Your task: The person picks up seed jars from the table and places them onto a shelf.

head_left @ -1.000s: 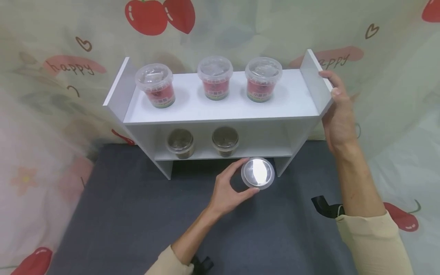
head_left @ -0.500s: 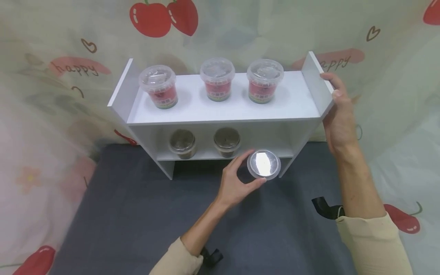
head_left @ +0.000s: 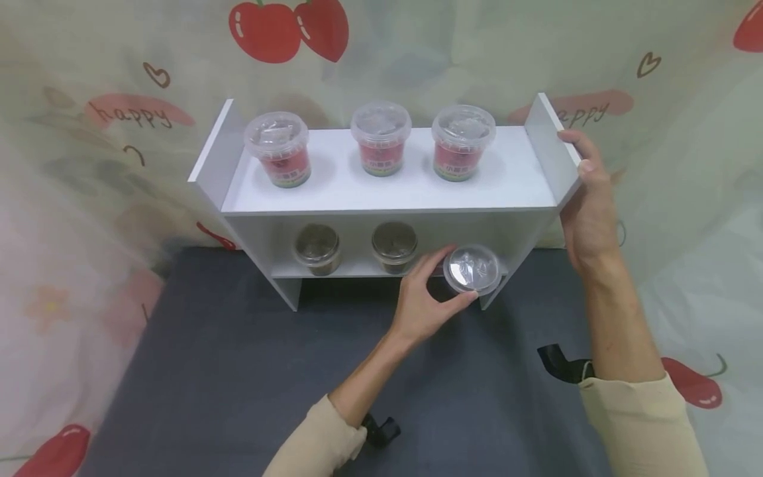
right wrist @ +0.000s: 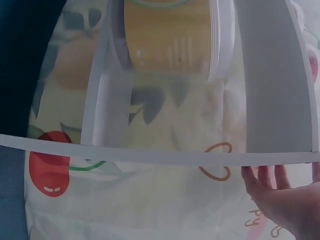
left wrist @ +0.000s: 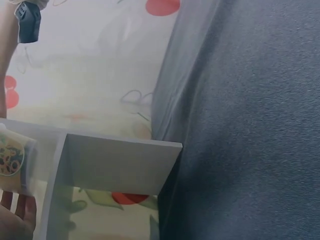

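Note:
My left hand (head_left: pixel 420 301) grips a clear-lidded plastic tub (head_left: pixel 473 269) between thumb and fingers, at the front right of the lower shelf level. The tub has a yellowish label in the right wrist view (right wrist: pixel 170 42); its base is hidden in the head view, so I cannot tell whether it touches the board. My right hand (head_left: pixel 590 205) holds the right side panel of the white shelf unit (head_left: pixel 387 202) at its upper front edge. Two similar tubs, one at left (head_left: pixel 317 248) and one in the middle (head_left: pixel 395 245), stand on the lower board.
On the upper board stand a left red-labelled tub (head_left: pixel 280 149), a middle one (head_left: pixel 381 139) and a right one (head_left: pixel 461 142). The unit sits on a dark grey cloth (head_left: pixel 238 371). Behind it hangs a printed curtain (head_left: pixel 417 40).
My left hand has carried its tub right and toward the shelf unit, over the right part of the lower board. The right hand keeps its hold on the side panel.

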A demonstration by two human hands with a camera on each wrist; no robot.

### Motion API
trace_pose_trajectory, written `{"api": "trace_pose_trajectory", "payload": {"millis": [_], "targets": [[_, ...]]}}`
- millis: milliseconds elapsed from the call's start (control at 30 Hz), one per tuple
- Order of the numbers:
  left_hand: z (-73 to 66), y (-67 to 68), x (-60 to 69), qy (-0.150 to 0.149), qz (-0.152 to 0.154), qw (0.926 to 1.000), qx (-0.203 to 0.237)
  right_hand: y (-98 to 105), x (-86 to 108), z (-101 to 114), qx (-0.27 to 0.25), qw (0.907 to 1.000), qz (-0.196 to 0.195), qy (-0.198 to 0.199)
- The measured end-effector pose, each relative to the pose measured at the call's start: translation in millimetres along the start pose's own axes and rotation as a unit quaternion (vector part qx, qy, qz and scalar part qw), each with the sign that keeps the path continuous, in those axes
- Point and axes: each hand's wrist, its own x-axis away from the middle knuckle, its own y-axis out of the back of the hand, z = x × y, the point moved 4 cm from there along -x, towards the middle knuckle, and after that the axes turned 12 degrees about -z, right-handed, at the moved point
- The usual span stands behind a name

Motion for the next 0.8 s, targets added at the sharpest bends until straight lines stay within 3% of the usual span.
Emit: {"api": "trace_pose_trajectory", "payload": {"millis": [333,800], "targets": [[0.5,-13.1,-11.9,0.0,-0.001,0.9999,0.014,0,0.2,0,-0.008,0.9999,-0.01,0.001],[5.8,-23.9,-26.2,0.0,-0.003,0.9999,-0.014,1,-0.5,-1,-0.008,0.9999,-0.009,-0.002]]}}
